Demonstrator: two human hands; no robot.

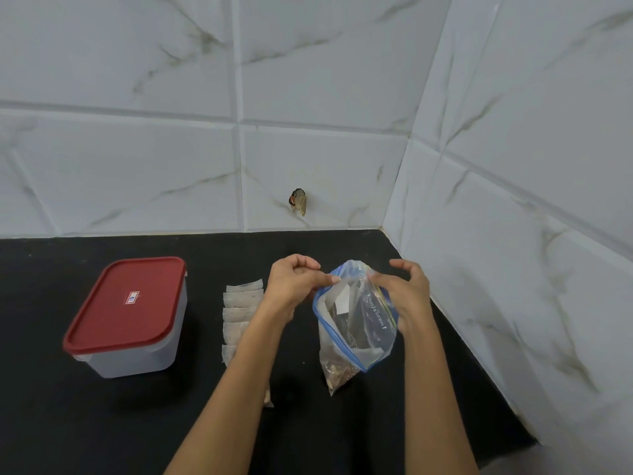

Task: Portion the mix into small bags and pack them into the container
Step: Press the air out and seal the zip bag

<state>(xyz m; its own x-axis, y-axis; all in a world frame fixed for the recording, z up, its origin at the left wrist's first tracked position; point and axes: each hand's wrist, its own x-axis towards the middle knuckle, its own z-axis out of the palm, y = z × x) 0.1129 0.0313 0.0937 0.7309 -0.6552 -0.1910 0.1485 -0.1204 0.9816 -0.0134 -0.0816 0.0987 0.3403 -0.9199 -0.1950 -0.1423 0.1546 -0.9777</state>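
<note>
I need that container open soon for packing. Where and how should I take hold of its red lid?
Probably at the near-left corner of the red lid, from the front: a small tab seems to protrude there on the container. The lid sits flat and closed.

The tabletop is black and matte, running back into a corner where two walls meet. The back wall wears large pale tiles streaked with grey-green veins, and the side wall on the right carries the same marbled tiles, angling toward the camera. Low on the back wall, just above the tabletop's far edge, sits a small dark brownish scrap with a touch of red.
</note>
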